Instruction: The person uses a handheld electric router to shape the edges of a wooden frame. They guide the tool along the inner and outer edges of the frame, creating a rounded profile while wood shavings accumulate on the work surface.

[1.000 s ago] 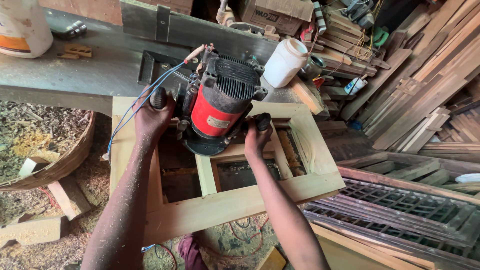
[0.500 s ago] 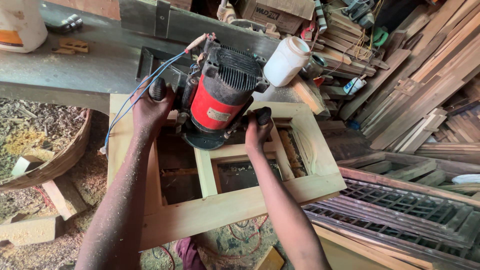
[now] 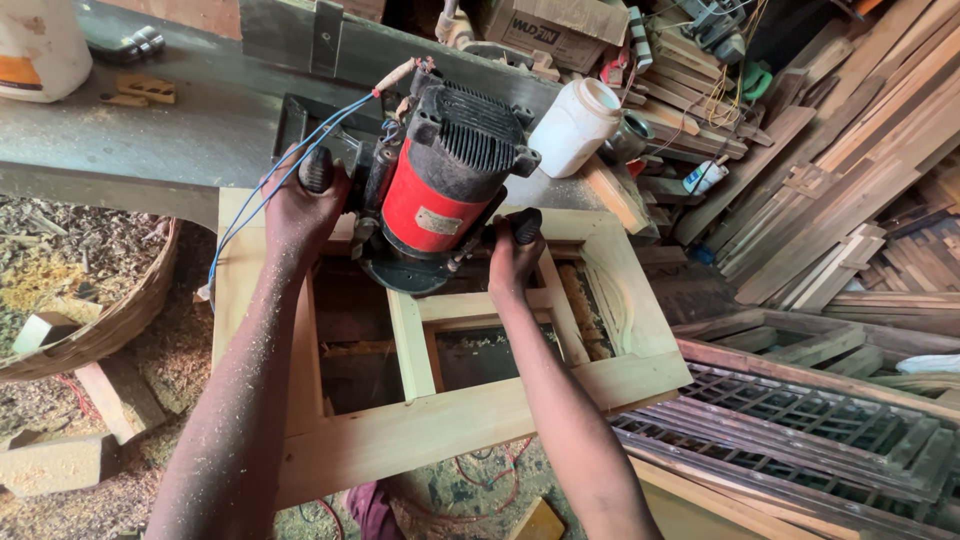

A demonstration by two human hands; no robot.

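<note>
A red and black electric router (image 3: 440, 190) stands on a pale wooden frame (image 3: 440, 425), over the frame's upper inner bars. My left hand (image 3: 300, 205) grips the router's black left knob. The black right knob is gripped by my right hand (image 3: 512, 262). Blue wires (image 3: 270, 195) run from the router's top down past my left wrist. Both forearms are dusted with sawdust.
A grey workbench (image 3: 150, 140) lies behind the frame, with a white plastic jar (image 3: 575, 125) on it. A woven basket of wood shavings (image 3: 90, 290) sits at the left. Stacked timber (image 3: 850, 180) and lattice panels (image 3: 800, 440) fill the right. Wood offcuts (image 3: 60, 460) lie on the floor.
The router and both hands have shifted slightly up and away along the frame. Grips on the two knobs are unchanged.
</note>
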